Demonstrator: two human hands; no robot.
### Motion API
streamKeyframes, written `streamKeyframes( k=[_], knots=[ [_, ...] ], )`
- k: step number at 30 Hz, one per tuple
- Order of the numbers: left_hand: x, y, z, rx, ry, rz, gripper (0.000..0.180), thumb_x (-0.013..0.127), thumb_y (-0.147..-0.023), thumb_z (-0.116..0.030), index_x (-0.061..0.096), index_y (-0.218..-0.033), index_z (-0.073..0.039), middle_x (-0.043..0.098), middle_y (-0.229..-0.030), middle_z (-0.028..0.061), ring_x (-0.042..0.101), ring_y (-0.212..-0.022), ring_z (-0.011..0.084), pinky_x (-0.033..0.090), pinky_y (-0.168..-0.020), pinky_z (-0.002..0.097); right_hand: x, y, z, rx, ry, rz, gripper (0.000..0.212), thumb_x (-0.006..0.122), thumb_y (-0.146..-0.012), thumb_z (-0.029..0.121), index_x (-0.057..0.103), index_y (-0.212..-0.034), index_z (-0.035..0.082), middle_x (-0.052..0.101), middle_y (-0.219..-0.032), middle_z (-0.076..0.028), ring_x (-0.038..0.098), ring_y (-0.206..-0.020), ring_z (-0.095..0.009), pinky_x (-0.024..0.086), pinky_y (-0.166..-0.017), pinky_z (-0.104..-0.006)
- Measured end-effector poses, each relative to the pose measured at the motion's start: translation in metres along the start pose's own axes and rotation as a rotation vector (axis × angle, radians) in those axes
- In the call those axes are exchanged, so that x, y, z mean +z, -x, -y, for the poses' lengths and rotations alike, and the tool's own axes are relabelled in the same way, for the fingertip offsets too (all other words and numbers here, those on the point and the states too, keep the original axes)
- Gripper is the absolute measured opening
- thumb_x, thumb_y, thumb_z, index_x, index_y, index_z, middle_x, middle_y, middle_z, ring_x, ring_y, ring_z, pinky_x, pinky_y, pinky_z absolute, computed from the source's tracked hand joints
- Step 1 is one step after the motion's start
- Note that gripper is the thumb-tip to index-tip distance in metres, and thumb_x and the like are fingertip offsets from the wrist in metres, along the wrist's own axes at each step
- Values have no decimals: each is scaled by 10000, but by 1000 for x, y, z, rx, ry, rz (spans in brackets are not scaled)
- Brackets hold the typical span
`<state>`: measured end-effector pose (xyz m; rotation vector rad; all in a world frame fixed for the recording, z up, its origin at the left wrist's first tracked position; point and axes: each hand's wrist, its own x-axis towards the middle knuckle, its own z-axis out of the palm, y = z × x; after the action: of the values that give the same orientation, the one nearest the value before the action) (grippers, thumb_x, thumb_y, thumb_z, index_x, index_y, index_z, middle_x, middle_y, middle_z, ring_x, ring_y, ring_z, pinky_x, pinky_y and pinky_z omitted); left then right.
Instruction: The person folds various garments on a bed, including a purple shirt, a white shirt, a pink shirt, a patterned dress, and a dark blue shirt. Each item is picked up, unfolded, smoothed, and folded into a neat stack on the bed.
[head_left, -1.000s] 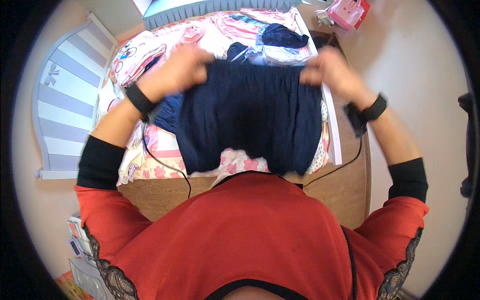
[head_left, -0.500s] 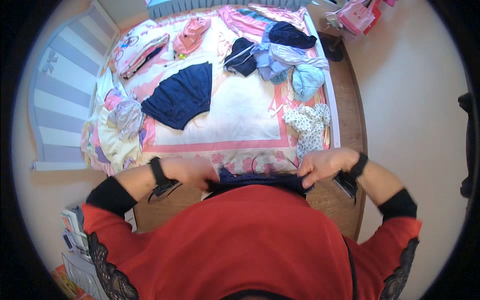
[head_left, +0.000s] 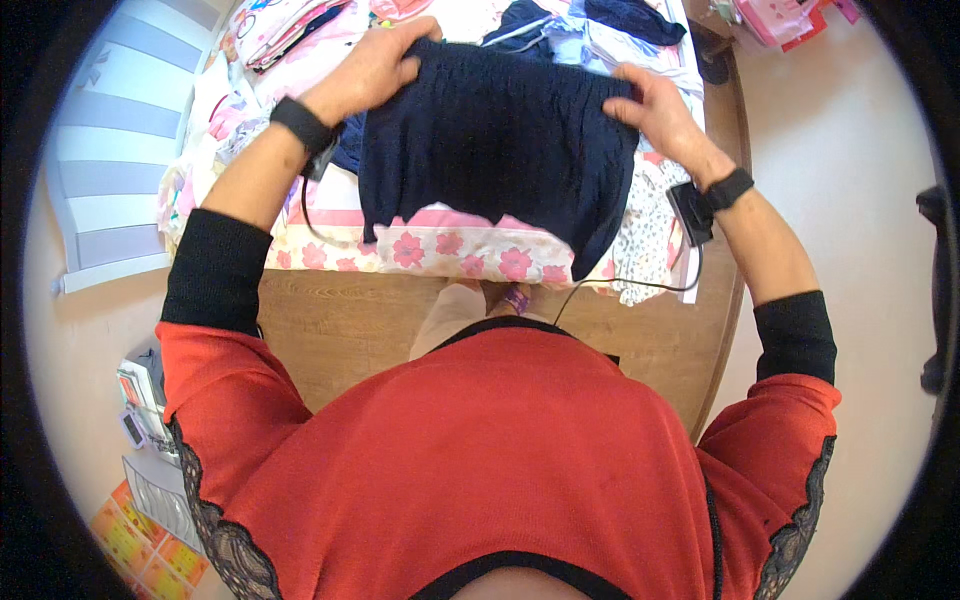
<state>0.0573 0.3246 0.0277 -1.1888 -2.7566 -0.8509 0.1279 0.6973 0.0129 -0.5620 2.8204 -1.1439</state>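
A dark navy garment (head_left: 500, 140) with a gathered elastic waist is stretched wide over the near part of the bed. Whether it is a skirt or shorts I cannot tell. My left hand (head_left: 375, 68) grips its upper left corner, thumb on the near side. At the upper right corner my right hand (head_left: 658, 112) pinches the waistband. The garment's lower edge hangs uneven above the flowered bedding (head_left: 440, 250). Part of another navy piece of clothing (head_left: 347, 145) shows beside my left wrist; the held garment hides the rest.
Folded pink-and-white clothes (head_left: 290, 35) lie at the far left of the bed, with dark and light-blue clothes (head_left: 620, 45) at the far right. A white patterned garment (head_left: 650, 225) lies near the right edge. The striped headboard (head_left: 120, 130) stands left.
Both hands have risen from close to my body to over the bed, carrying the dark garment forward and spreading it out. My view has tipped nearer, so the bed sits higher in it.
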Motion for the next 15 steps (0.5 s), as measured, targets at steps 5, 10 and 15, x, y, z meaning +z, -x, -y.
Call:
streamKeyframes(
  k=[5, 10, 15],
  knots=[
    [-61, -45, 11, -159, -178, -169, 438, 555, -791, 60, 547, -1212, -63, 646, -1050, 276, 617, -1031, 450, 495, -873, 478, -44, -89, 15, -35, 328, -223, 391, 695, -923, 136, 589, -1298, 111, 684, -1073, -158, 675, -960, -263, 552, -879, -321],
    [-102, -59, 15, -76, -372, -250, 354, 577, -788, 43, 576, -1133, -36, 644, -1052, 283, 618, -1066, 417, 501, -877, 440, -68, -119, 49, -404, 528, -418, 269, 709, -844, 91, 582, -1079, 55, 616, -940, -171, 623, -889, -374, 509, -778, -428],
    [-41, -10, 29, 221, -476, -353, 150, 579, -790, -71, 572, -940, -84, 597, -944, 120, 583, -927, 323, 454, -789, 423, -15, -82, 31, -504, 548, -399, 261, 655, -664, -1, 497, -864, 59, 492, -843, -140, 543, -825, -370, 438, -674, -464]
  ],
)
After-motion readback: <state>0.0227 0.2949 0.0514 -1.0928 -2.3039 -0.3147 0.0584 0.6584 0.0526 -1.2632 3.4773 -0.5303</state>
